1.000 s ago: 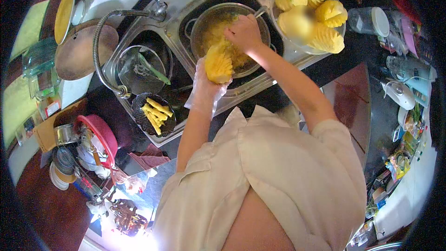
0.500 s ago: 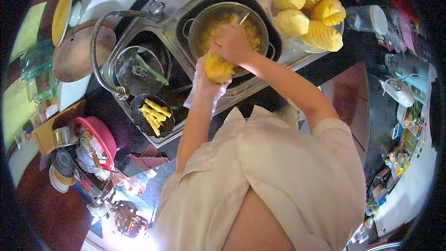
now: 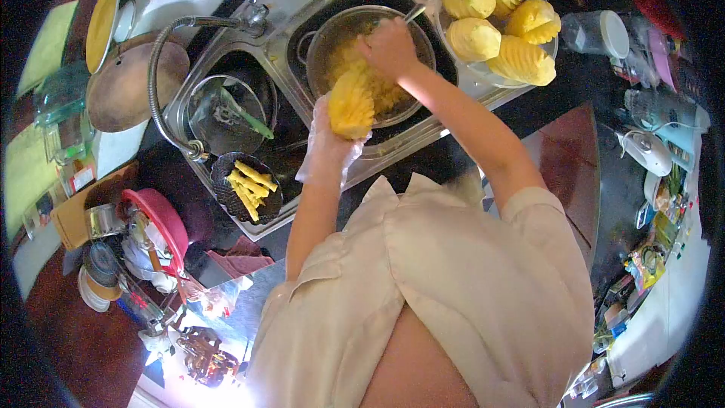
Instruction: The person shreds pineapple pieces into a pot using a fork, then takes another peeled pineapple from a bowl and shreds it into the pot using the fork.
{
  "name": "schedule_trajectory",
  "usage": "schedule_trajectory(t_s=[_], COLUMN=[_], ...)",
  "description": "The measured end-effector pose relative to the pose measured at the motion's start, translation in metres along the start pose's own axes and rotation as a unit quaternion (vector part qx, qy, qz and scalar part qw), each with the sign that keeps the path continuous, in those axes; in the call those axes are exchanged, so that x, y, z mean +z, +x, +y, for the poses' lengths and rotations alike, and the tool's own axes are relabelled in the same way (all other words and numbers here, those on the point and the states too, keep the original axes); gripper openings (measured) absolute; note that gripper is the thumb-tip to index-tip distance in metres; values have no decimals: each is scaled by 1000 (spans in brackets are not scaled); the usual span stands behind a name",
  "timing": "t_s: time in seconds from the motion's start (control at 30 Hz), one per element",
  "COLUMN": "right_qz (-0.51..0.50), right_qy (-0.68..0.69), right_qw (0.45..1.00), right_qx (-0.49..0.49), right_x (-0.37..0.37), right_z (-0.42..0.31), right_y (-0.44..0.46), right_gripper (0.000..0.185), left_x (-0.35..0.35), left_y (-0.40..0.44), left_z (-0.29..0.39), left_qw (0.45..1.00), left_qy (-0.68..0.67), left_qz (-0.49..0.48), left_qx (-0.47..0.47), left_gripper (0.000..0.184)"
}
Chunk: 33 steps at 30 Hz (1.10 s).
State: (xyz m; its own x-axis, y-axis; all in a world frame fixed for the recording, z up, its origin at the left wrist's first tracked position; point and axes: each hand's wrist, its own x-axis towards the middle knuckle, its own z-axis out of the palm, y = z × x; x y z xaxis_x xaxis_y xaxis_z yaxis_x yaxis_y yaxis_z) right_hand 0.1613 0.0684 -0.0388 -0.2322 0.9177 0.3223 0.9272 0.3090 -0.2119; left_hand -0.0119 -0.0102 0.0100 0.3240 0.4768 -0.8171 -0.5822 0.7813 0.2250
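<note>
Dish (image 3: 221,176): it sits low on your left, with yellow sticks (image 3: 250,189) in it, away from both hands.
Left hand (image 3: 329,138): in a clear glove (image 3: 318,167), its fingers wrap round the fruit (image 3: 351,109).
Where it is: over the near edge of the pot (image 3: 323,43), it seems. Best hold it there, so drips can fall in.
Inside the pot: yellow bits (image 3: 389,97). The pot sits in the sink (image 3: 282,68).
Right hand (image 3: 389,49): bare, curled round a shiny tool (image 3: 414,13).
Tool: one end pokes out past your hand; I cannot see the other. It may be sharp, so go slow and small, and tuck your glove fingers low.
Bowl (image 3: 480,71): five more fruits (image 3: 522,60), far right.
</note>
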Motion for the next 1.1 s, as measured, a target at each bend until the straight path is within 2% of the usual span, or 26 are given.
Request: schedule_trajectory(t_s=[0.03,0.1,0.13,0.2,0.33,0.4,0.43,0.5,0.57,0.63,0.7,0.73,0.8,0.87,0.93,0.97,1.0,1.03,1.1], right_qz=[1,-17,-17,-125,-122,-160,-159,-234,-221,-209,-269,-268,-161,-177,-182,-221,-266,-269,-226], right_qy=[0,61,62,111,119,211,210,144,165,186,187,188,189,189,186,186,188,189,187], right_qw=[1000,994,994,966,969,949,949,949,949,950,931,930,939,938,941,936,926,925,924], right_qx=[0,86,86,196,181,169,170,156,151,138,163,167,238,230,216,203,190,192,244], right_x=[-6,-19,-23,-30,-46,-53,-53,-52,-50,-61,-77,-71,-55,-51,-57,-69,-76,-73,-60], right_z=[-1,-12,-19,-25,-37,-36,-36,-37,-50,-60,-65,-60,-41,-48,-51,-56,-61,-57,-31], right_y=[3,6,5,6,-4,-7,-8,-15,-37,-50,-59,-57,-47,-50,-45,-52,-60,-60,-45], right_gripper=[41,43,43,41,32,23,23,22,21,21,20,20,22,23,23,23,23,23,23], left_x=[6,18,21,20,12,14,17,5,-1,1,1,2,5,2,5,5,6,7,20], left_y=[-4,-18,-22,-14,0,1,1,15,32,44,47,48,52,50,59,62,58,54,50], left_z=[3,7,8,13,18,19,20,18,19,20,20,19,15,10,14,15,13,11,8], left_qw=[1000,999,999,998,995,994,993,993,992,984,983,981,986,989,986,986,986,985,987], left_qy=[-6,-16,-21,-24,-34,-22,-11,-15,-14,-24,5,35,33,30,-34,-34,-11,14,8], left_qz=[19,17,11,2,0,-16,-33,-37,-47,25,33,39,44,58,-34,-36,1,36,51], left_qx=[4,27,47,62,97,104,112,115,117,176,180,185,160,135,158,158,164,168,150], left_gripper=[37,35,33,31,30,30,30,32,33,34,33,32,32,32,30,30,29,28,28])
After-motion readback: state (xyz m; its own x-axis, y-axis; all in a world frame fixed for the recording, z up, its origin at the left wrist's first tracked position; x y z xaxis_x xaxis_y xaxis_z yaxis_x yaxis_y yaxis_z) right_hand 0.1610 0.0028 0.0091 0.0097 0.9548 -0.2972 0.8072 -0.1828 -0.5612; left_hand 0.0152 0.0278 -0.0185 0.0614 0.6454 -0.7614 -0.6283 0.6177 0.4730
